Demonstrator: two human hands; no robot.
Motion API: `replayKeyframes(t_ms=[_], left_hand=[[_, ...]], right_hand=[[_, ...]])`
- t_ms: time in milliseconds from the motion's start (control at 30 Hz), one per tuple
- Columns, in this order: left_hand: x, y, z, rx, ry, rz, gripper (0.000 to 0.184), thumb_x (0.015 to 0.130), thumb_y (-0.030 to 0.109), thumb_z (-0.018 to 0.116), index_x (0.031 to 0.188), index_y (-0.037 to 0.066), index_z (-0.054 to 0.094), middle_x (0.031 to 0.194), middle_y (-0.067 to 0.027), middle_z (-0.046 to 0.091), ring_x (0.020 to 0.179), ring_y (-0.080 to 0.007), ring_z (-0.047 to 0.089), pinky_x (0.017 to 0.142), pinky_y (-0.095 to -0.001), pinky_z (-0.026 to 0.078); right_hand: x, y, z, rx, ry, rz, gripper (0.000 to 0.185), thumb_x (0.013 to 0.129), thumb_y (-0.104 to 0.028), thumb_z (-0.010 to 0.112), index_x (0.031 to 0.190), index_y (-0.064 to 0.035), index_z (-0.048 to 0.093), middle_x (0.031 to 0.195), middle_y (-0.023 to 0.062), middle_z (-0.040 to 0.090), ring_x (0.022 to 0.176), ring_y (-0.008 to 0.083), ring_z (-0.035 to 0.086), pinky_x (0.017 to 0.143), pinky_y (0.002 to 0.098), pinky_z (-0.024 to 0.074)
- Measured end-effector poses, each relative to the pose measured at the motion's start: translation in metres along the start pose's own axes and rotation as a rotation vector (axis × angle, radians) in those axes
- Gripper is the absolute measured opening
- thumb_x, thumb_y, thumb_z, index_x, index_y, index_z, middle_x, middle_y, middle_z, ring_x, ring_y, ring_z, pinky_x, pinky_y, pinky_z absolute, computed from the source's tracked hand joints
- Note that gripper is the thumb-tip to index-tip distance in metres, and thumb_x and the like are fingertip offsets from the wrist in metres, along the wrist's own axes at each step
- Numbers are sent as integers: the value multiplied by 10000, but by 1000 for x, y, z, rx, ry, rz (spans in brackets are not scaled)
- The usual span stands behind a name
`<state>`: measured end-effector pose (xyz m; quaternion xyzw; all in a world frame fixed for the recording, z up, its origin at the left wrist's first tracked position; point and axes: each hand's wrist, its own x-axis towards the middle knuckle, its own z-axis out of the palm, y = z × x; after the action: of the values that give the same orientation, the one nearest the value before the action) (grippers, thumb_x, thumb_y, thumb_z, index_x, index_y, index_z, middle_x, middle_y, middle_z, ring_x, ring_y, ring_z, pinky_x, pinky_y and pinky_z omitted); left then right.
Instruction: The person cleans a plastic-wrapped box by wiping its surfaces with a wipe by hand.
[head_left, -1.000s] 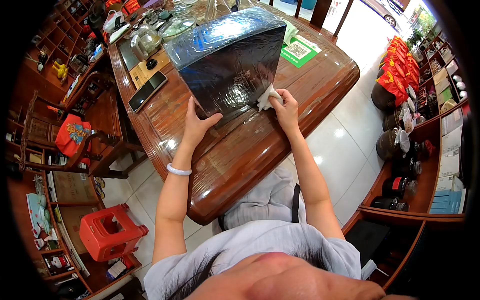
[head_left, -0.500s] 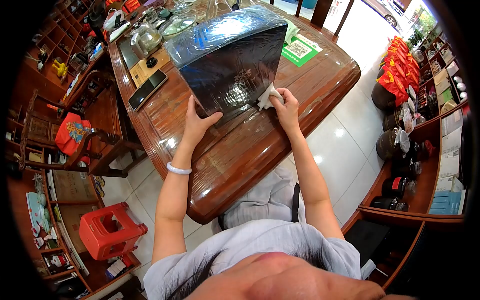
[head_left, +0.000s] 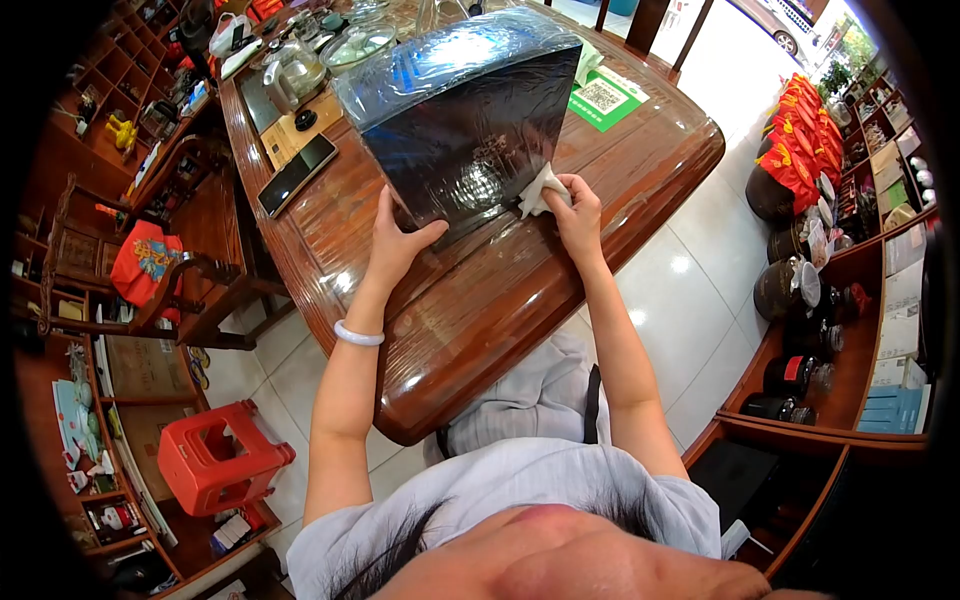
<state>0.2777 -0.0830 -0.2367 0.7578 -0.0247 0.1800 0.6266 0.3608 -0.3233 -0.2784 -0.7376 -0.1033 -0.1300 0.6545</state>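
A dark box [head_left: 470, 140] in shiny clear plastic wrap stands on the wooden table [head_left: 470, 300], its front face toward me. My left hand [head_left: 398, 240] grips the box's lower left corner, thumb on the front and fingers round the side. A pale bracelet [head_left: 358, 334] circles that wrist. My right hand [head_left: 577, 215] pinches a crumpled white cloth [head_left: 540, 192], which touches the box's lower right edge. Whether it is cloth or tissue is hard to tell.
Left of the box lies a phone [head_left: 297, 176], with a glass teapot [head_left: 293, 78] behind it. A green QR-code card [head_left: 606, 98] lies to the right. A red plastic stool [head_left: 225, 457] stands on the floor at left; dark jars [head_left: 788, 288] line the right side.
Very little differs. The box appears shifted very slightly, and both hands keep their places and grips on the box and the cloth.
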Motion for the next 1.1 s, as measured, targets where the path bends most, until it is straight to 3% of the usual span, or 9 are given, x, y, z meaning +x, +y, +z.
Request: replayKeyframes(t_ms=[533,600,833,900,1100], left_hand=[[-1,1,-1,-5,-15,-23,687,665,161,775,1227,26,404,1072,-73,551,974,-171,520,874,-289,404],[-1,4,-1,-2,-30,-57,641,694,103,730,1241,-2,413,1159,-83,517,1057,-192,487,928,-301,371],[-1,6,0,-12,-33,-55,656,692,102,731,1252,-3,406,1173,-83,514,1070,-190,481,934,-300,365],[-1,5,1,-19,-9,-13,654,668,134,775,1204,31,414,1054,-57,554,954,-155,526,858,-276,412],[0,4,0,4,-5,4,653,668,146,778,1200,29,419,1050,-59,558,950,-156,528,855,-277,412]], right_hand=[[0,-1,0,-25,-5,4,187,795,-139,635,914,1,603,791,90,640,727,133,582,660,273,456],[0,-1,0,-18,-6,7,186,795,-138,634,914,1,603,791,89,640,728,132,583,661,272,456],[0,-2,0,4,-4,7,183,795,-135,635,912,2,603,788,87,639,726,131,581,660,269,457],[0,-2,0,-1,-6,13,184,794,-135,635,911,2,603,785,89,638,724,131,581,659,270,456],[0,-1,0,-12,-1,16,187,790,-140,637,906,3,602,775,91,636,716,132,580,656,271,456]])
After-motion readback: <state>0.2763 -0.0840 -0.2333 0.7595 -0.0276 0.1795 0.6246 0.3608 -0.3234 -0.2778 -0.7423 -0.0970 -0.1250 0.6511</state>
